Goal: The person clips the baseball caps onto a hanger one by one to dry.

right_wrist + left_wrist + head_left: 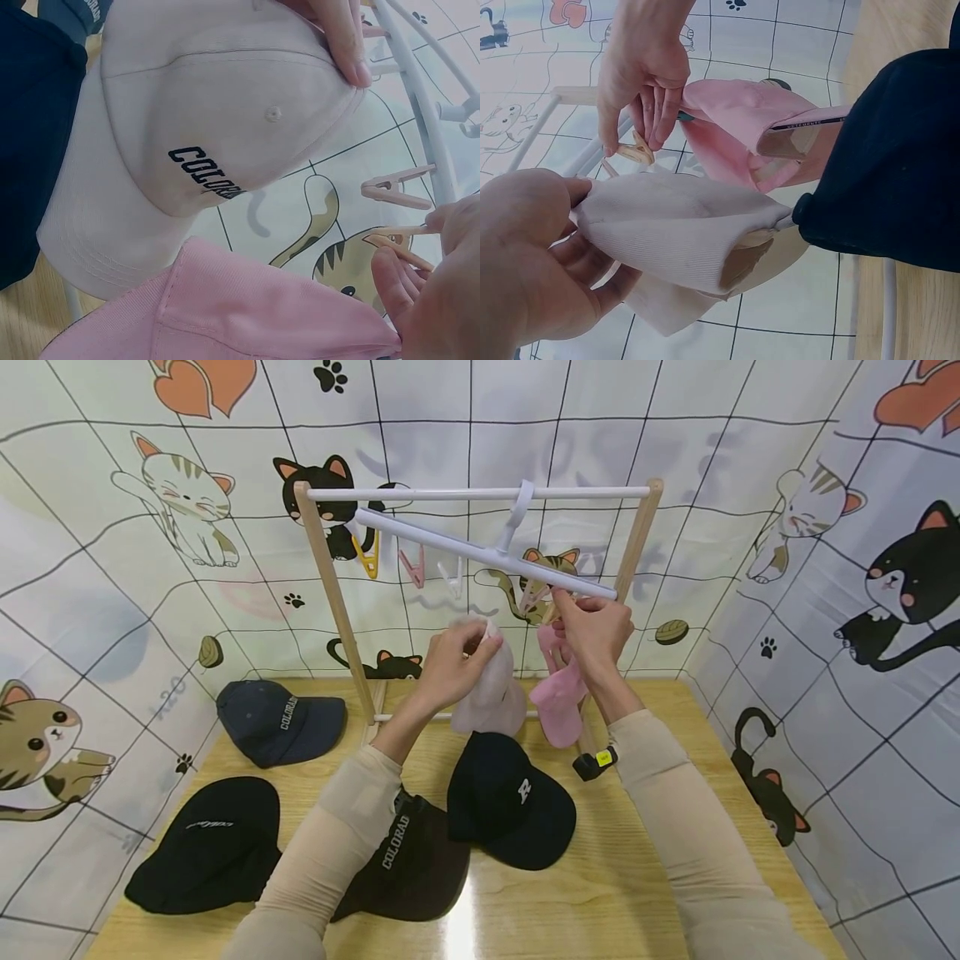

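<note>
My left hand (461,664) pinches a pale cap (225,112) by the top of its crown, and the cap hangs with its brim down. At the low right end of the white hanger (480,553), my right hand (596,631) squeezes an orange clothespin (401,251) between thumb and fingers. A pink cap (558,702) hangs just below the right hand, its top right by the fingers. In the left wrist view a bit of teal (684,116) shows between that hand and the pink cap. A pale pink clothespin (397,187) sits beside the orange one on the hanger.
The hanger hooks tilted over the rod of a wooden rack (330,602). Yellow (366,556), pink (412,567) and white clothespins (452,578) hang along it. On the table lie a navy cap (277,722), black caps (217,843) (510,802) and a dark brown cap (408,868).
</note>
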{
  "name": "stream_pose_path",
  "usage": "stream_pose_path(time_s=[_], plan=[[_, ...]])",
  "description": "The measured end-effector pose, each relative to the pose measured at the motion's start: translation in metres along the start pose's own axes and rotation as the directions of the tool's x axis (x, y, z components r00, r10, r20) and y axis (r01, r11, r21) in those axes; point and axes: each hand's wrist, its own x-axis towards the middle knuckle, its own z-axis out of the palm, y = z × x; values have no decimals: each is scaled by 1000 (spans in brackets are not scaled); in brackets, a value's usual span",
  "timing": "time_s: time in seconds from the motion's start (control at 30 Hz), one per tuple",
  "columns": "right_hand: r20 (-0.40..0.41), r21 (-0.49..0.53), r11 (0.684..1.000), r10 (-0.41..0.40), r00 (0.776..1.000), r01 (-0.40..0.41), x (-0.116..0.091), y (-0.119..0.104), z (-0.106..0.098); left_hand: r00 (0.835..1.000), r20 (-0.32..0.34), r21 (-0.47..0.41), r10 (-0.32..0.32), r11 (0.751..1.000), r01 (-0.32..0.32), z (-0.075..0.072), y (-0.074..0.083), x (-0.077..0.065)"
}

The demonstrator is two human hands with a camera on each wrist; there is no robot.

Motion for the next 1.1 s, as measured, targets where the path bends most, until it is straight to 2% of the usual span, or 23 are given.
stream_pose_path(time_s=[0.3, 0.57, 0.8, 0.97, 1.1], plan=[[27, -37, 999, -15, 1000, 16, -2, -2, -3, 999, -50, 18, -3, 1000, 4, 1, 0, 0], [37, -161, 985, -50, 998, 55, -5, -6, -4, 998, -60, 29, 10, 1000, -8, 1, 1, 0], [20, -266, 959, -99, 995, 100, -7, -6, -3, 994, -92, 87, 53, 995, -45, 0, 2, -2], [-3, -294, 951, -99, 995, 94, -9, -7, -6, 988, -119, 136, 97, 987, -80, 1, 3, -4], [-16, -299, 949, -104, 994, 94, -12, -10, -9, 985, -131, 125, 117, 987, -101, 5, 2, -5]])
